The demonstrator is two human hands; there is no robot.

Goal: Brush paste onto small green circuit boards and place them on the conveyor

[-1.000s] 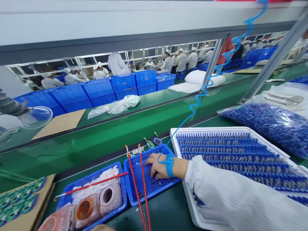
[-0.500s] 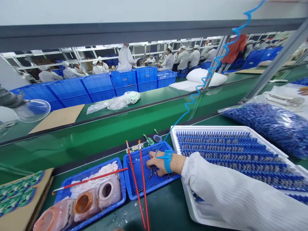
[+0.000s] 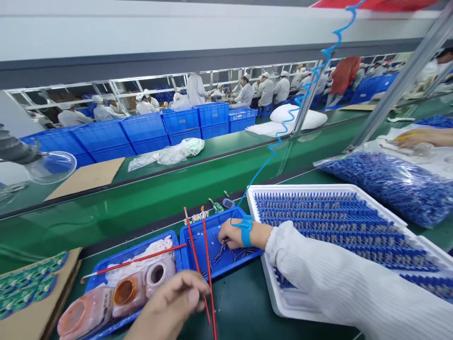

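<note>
My right hand (image 3: 230, 234), with a blue wrist strap (image 3: 247, 231) on a coiled cord (image 3: 293, 113), hovers low in a small blue tray (image 3: 226, 271) of loose small metal parts (image 3: 235, 255). Its fingers are curled around a few of these parts. My left hand (image 3: 173, 300) comes in from the bottom edge, fingertips together against the handle of one of two red brushes (image 3: 207, 250) that lean on the tray. I cannot tell whether it grips the handle.
A second blue tray (image 3: 136, 249) holds squat bottles (image 3: 123, 293) and another red brush (image 3: 141, 261). A white tray (image 3: 276, 302) of blue components and a bag (image 3: 389, 184) of them lie right. Green circuit boards (image 3: 28, 288) rest on cardboard left. A green conveyor (image 3: 159, 198) runs behind.
My right hand has lifted slightly and curled its fingers over parts in the tray. My left hand has come into view from below and reached the red brushes.
</note>
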